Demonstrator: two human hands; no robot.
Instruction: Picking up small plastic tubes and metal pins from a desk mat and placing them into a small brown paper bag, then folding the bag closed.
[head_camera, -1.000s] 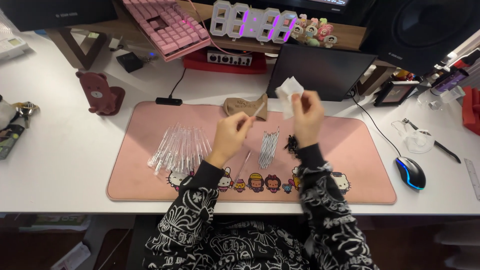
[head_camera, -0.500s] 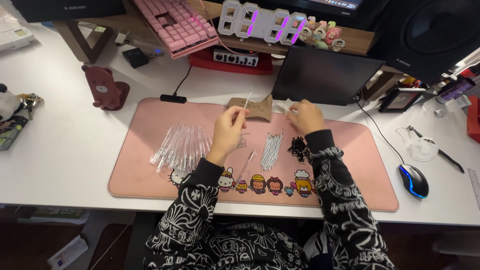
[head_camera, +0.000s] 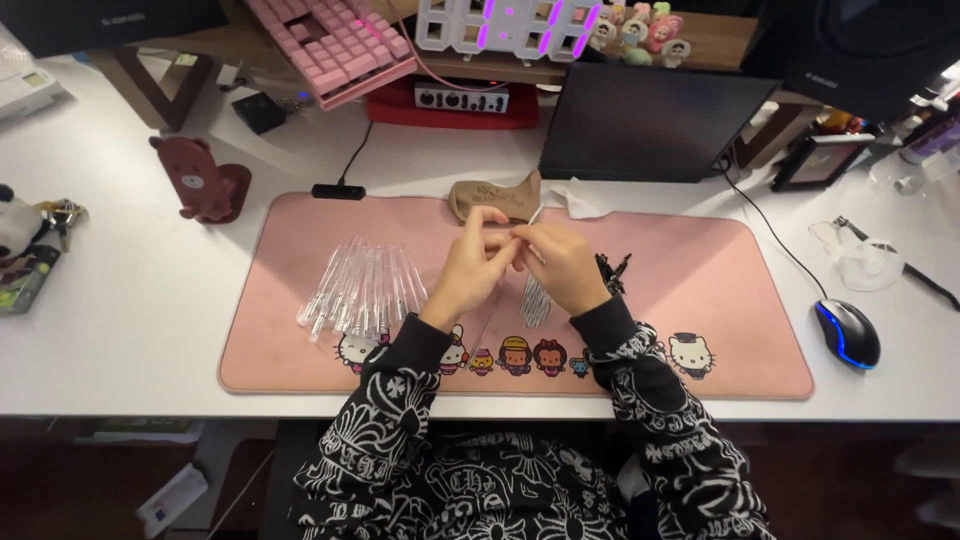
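My left hand (head_camera: 472, 262) and my right hand (head_camera: 556, 262) meet above the middle of a pink desk mat (head_camera: 720, 300). Together they pinch a thin pale stick (head_camera: 532, 222) that pokes up between the fingertips. A small bundle of thin metal pieces (head_camera: 534, 300) lies on the mat just below my right hand. A fan of clear plastic sleeves (head_camera: 362, 290) is spread on the mat left of my left hand. A small black item (head_camera: 612, 270) lies by my right wrist. A white crumpled paper (head_camera: 578, 200) rests at the mat's far edge.
A tan pouch (head_camera: 490, 196) sits behind my hands. A dark tablet (head_camera: 650, 120) leans at the back, beside a pink keyboard (head_camera: 340, 40) and a lit clock (head_camera: 510, 25). A black mouse (head_camera: 848, 332) is at right; a brown bear-shaped stand (head_camera: 200, 180) at left.
My right hand has come down from holding the white paper up, and the paper now lies at the mat's far edge. Both hands have closed together over the mat's middle.
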